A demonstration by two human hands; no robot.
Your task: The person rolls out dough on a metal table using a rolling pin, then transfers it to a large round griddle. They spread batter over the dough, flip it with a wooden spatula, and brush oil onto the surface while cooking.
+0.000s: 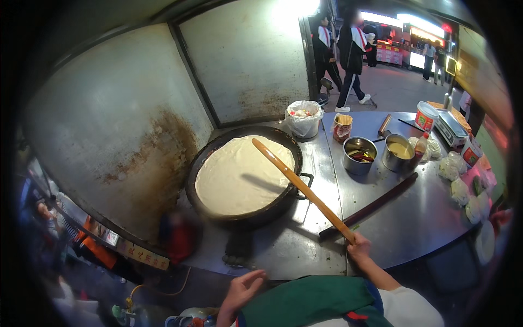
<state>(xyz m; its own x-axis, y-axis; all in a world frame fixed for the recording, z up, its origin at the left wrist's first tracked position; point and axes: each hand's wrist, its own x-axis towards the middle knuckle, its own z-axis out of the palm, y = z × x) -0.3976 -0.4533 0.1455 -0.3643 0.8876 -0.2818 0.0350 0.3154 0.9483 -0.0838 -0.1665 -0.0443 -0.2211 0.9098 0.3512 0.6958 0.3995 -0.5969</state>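
My right hand (359, 247) is closed around the near end of a long wooden stick (304, 189). The stick slants up and to the left, its far tip over a large round sheet of dough (241, 175) that fills most of a black round pan (199, 204). Whether the tip touches the dough, I cannot tell. Below the pan, near the counter's front edge, my left hand (244, 288) holds nothing, its fingers apart. A dark rolling pin (372, 204) lies on the steel counter (392, 229), passing beneath the wooden stick.
Stained metal panels (245, 61) stand behind and left of the pan. A lined tub (303, 118), a container of skewers (342, 126), two steel pots (358, 163), a sauce bottle (421, 145), a scale (450, 128) and bagged food (461, 192) stand on the counter. People walk beyond.
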